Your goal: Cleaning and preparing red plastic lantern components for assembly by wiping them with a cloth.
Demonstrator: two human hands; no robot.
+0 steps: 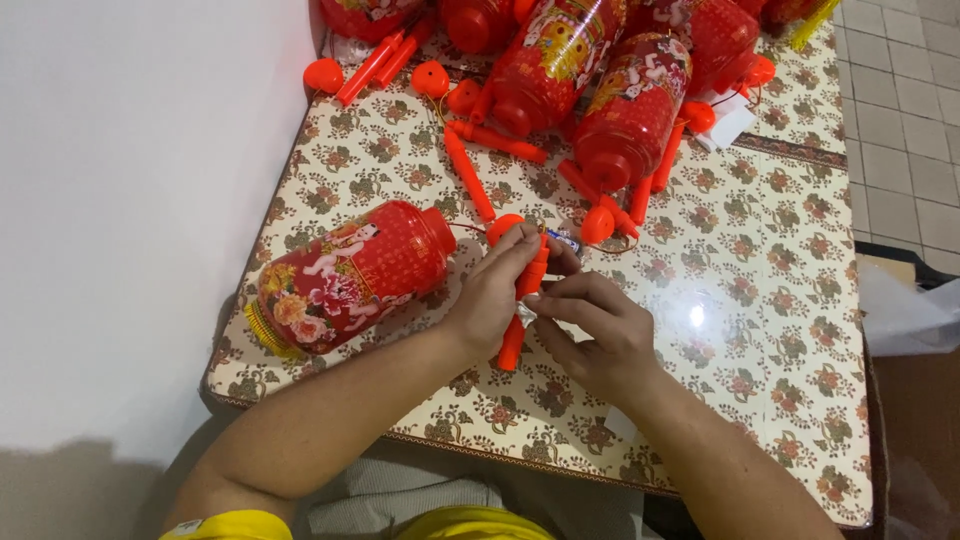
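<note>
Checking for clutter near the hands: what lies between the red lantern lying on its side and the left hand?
In the head view, only a thin wire over bare patterned tablecloth separates the red lantern from the left hand.

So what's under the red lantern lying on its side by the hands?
The red lantern rests on the flowered tablecloth. A thin string runs from its cap toward the orange stick gripped by the left hand and right hand. Anything directly beneath the lantern is covered.

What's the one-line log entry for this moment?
left hand: grips orange stick handle | right hand: pinches at its middle | red lantern: lying beside, on patterned table
</note>
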